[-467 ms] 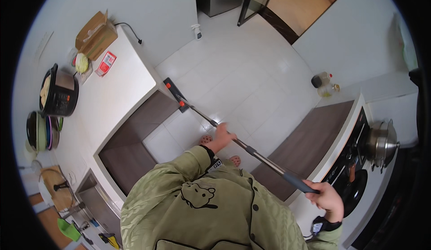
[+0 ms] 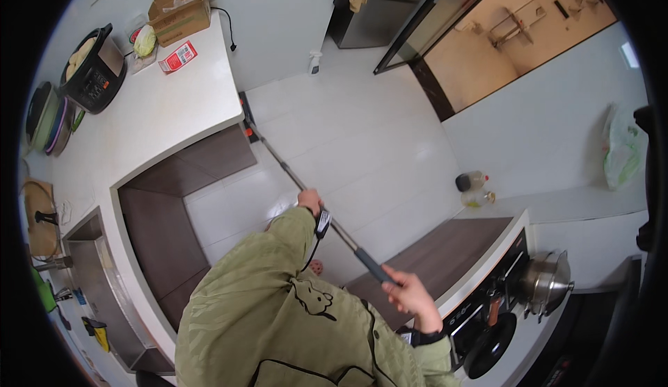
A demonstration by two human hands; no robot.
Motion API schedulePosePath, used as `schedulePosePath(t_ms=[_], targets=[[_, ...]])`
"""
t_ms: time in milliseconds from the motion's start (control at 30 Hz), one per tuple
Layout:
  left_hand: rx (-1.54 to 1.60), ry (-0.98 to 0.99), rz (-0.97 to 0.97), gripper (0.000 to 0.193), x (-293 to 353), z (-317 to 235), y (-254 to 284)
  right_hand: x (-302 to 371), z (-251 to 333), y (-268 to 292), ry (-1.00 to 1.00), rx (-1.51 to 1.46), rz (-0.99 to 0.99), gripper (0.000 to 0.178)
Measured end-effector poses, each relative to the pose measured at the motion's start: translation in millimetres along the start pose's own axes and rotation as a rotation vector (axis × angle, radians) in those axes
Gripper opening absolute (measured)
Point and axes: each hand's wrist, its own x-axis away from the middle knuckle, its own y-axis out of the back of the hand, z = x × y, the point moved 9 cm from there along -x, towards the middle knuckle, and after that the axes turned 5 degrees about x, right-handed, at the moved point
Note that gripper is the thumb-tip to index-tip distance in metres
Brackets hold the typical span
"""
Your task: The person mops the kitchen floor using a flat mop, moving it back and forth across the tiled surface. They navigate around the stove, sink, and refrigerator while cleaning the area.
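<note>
A flat mop (image 2: 285, 167) slants across my front, its grey pole running from the upper left down to the lower right. My right hand (image 2: 412, 295) is closed around the thick dark grip at the pole's top end. Lower on the pole, my left hand (image 2: 310, 200) wraps round it. The dark mop head (image 2: 248, 117) with red-orange parts rests on the white tiled floor (image 2: 362, 123), against the base of the left counter. That counter's corner hides part of the head.
On the left white counter (image 2: 188, 98) stand a cardboard box (image 2: 182, 22), a cabbage (image 2: 145, 41) and a black cooker (image 2: 94, 70). A spray bottle (image 2: 314, 62) and some bottles (image 2: 473, 181) stand on the floor by the walls. Right of me, a stove holds a steel pot (image 2: 544, 283) and pan (image 2: 491, 345).
The mop head has slid forward and partly behind the counter corner. Both my hands have moved with the pole, the right one leftward. My view has turned and shifted.
</note>
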Motion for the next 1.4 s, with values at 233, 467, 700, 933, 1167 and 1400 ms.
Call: schedulePosePath(t_ms=[233,467,700,933,1167,1400], targets=[[0.121,-0.400,0.474,0.022,141.3,-127.1,-94.2,127.7,-63.9,58.3,-0.235,-0.036,-0.048,0.054],[1.497,0.956,0.370,0.013,155.8,-105.0,-105.6,132.3,-62.5,65.1,-0.297,-0.147,-0.153,0.052],[1.184,0.623,0.351,0.020,35.2,-11.6,-38.4,17.7,-5.6,17.0,-0.180,-0.104,-0.046,0.050],[-0.067,-0.504,-0.007,0.005,-14.2,-23.5,13.5,-9.4,40.7,27.3,-0.030,0.064,-0.014,0.049],[1.472,0.819,0.447,0.025,64.2,-39.0,-112.6,83.0,-9.8,72.1,-0.222,0.108,-0.051,0.048],[1.605,0.865,0.622,0.017,127.9,-97.5,-108.1,131.8,-36.8,86.0,-0.218,0.099,-0.136,0.048]])
